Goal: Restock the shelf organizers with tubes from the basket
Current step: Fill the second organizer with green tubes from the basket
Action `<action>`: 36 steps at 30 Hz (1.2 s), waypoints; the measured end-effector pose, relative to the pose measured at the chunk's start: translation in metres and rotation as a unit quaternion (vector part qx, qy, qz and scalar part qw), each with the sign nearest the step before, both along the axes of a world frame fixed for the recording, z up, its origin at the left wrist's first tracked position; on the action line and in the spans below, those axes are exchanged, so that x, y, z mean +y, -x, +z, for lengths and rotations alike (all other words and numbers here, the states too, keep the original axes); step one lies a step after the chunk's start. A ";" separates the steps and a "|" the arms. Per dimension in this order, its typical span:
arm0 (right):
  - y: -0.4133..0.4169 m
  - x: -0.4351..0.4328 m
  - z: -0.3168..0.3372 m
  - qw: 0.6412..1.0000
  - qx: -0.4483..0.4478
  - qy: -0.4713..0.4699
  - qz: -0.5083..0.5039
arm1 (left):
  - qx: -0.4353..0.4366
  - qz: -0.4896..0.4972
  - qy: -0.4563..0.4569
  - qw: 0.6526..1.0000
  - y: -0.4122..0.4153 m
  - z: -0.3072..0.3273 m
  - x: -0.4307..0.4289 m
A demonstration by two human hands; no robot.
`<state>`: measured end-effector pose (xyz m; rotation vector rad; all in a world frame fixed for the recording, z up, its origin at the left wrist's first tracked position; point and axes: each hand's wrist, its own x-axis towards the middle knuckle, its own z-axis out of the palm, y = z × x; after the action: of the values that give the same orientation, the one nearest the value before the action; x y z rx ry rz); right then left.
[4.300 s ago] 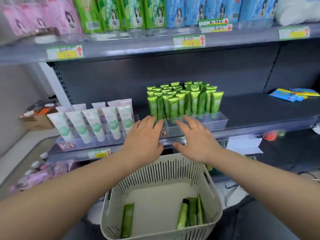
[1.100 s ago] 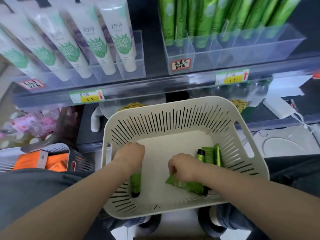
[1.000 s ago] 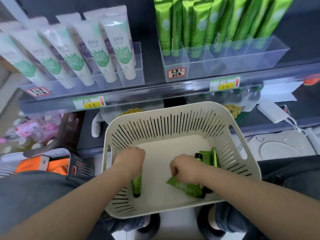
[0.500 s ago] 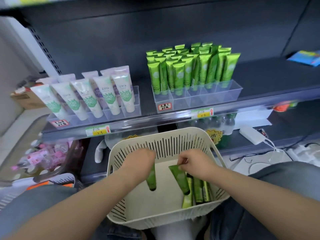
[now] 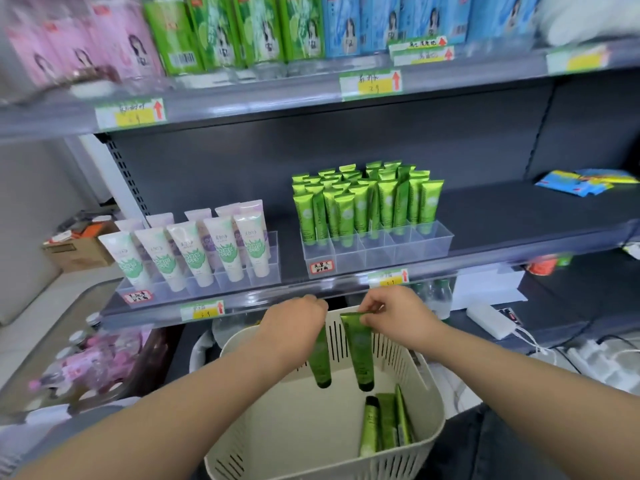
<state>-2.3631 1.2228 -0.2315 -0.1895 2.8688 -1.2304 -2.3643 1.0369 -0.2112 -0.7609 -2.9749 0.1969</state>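
Tubes (image 5: 358, 351) in L+R hands (image 5: 398, 318), abv basket (image 5: 394, 355)

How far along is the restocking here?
Done: the clear organizer is mostly filled with shelved tubes; its front row looks empty. In hand: left hand grips a first tube, right hand pinches a second tube, above the basket. Left: about three loose tubes lying inside it.

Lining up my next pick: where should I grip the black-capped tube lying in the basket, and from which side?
Pinch the black-capped tube across its green body, below the cap, coming down from above and from its left. It lies lengthwise, cap pointing away, with bare basket floor on its left; two other tubes crowd its right.
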 end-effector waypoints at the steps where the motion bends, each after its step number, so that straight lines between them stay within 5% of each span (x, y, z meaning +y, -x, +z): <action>1: 0.002 0.002 0.006 1.000 0.002 0.001 -0.002 | 0.004 -0.003 -0.005 1.000 0.003 0.004 0.001; 22: 0.097 0.042 0.098 0.988 0.099 0.102 -0.057 | 0.128 -0.028 -0.123 0.984 0.114 0.087 0.019; 36: 0.163 0.028 0.096 0.980 0.135 0.121 -0.082 | 0.144 0.002 -0.125 0.982 0.179 0.092 0.014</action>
<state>-2.5258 1.2511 -0.1358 -0.1332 2.9985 -1.7114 -2.5437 1.0507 -0.1195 -0.6352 -2.6594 -0.0616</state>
